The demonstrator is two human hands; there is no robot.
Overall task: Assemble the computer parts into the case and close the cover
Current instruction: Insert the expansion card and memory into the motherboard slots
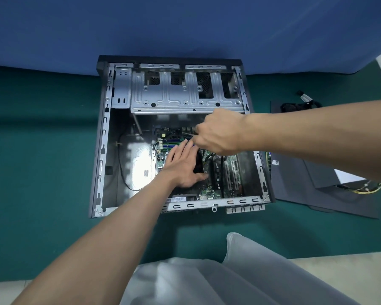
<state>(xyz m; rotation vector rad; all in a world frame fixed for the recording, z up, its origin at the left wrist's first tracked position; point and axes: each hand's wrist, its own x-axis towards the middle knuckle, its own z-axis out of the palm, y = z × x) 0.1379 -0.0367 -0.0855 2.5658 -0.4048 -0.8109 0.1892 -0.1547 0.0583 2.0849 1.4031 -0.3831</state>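
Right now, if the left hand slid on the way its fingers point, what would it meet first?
Likely the thin tool gripped by the right hand, just beyond the fingertips of the left hand; depth is unclear.

Bare metal case (pixel 105 133) on cloth.
Case & drive cage (pixel 185 100): unpainted sheet metal, matt grey, dull sheen, stamped ribs. Motherboard (pixel 209 192): green PCB, slight gloss. Side cover (pixel 295 183): dark grey, matt, smooth. Yellow cables (pixel 365 189): plastic sheath. Mat (pixel 42 161): green, felt-like, matt. Backdrop (pixel 185 25): blue cloth. Thin strip (pixel 187 133) pinched in right hand (pixel 218 133): grey, metallic look.
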